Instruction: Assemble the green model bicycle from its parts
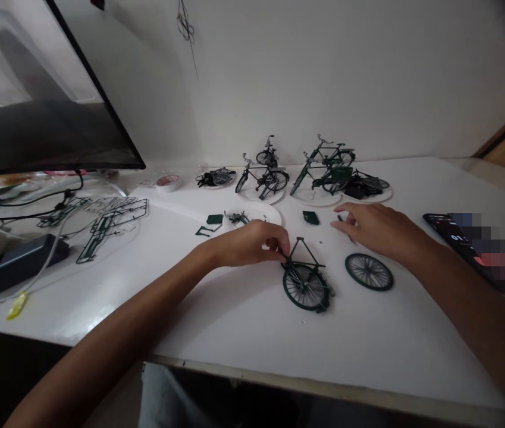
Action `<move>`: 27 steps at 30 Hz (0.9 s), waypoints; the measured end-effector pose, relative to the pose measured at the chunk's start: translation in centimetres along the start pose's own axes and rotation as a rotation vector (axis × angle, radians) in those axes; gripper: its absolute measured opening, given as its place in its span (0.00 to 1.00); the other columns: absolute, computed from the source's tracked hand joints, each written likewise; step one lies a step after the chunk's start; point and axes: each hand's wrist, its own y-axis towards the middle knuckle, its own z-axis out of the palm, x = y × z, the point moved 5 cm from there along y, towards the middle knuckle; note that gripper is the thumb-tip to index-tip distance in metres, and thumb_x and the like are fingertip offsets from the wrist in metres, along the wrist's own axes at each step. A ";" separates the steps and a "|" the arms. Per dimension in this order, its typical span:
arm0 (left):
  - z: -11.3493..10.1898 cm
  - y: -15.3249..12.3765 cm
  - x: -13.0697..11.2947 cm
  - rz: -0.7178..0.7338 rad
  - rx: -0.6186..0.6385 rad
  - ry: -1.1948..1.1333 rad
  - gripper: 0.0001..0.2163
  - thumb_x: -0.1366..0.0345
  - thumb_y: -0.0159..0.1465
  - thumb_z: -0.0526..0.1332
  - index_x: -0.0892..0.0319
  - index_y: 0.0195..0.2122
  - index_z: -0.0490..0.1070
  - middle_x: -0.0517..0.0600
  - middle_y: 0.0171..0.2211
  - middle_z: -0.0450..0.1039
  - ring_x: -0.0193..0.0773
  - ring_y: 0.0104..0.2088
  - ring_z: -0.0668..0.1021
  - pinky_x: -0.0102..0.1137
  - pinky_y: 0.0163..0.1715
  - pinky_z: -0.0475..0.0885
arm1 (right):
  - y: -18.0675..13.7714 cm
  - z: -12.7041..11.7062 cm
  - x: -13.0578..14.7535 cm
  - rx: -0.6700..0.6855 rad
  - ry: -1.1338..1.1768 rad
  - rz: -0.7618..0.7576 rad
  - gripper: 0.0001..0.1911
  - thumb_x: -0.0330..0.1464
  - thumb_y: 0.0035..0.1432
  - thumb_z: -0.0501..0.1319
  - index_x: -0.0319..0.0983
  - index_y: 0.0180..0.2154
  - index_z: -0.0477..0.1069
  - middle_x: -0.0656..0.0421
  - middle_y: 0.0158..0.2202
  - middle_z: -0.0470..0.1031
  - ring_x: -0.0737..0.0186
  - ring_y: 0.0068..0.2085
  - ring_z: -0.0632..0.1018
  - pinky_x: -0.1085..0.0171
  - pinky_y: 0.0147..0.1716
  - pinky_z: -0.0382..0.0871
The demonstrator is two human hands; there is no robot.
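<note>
Model bicycle [306, 282] on the counter [234, 333], at our left hand's [256, 242] four o'clock.
That hand pinches the frame [311, 252]; keeping the grip light should spare its thin tubes. Our right hand [368, 223], towards one o'clock, parts thumb and finger; whether it holds the thin dark piece [340, 218], we cannot tell. The gripped joint is hidden.

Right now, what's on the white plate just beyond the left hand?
Thin dark green parts show toward the left side of the white plate. The left hand covers the plate's near edge, so anything lying there cannot be seen.
</note>
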 end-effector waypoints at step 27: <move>-1.1 -0.3 -2.1 0.212 -0.344 0.605 0.10 0.60 0.70 0.58 0.61 0.39 0.73 0.50 0.35 0.74 0.35 0.34 0.74 0.32 0.38 0.67 | -2.3 0.7 9.2 0.254 0.909 -0.125 0.19 0.47 0.66 0.55 0.40 0.31 0.67 0.63 0.27 0.65 0.67 0.27 0.65 0.67 0.24 0.59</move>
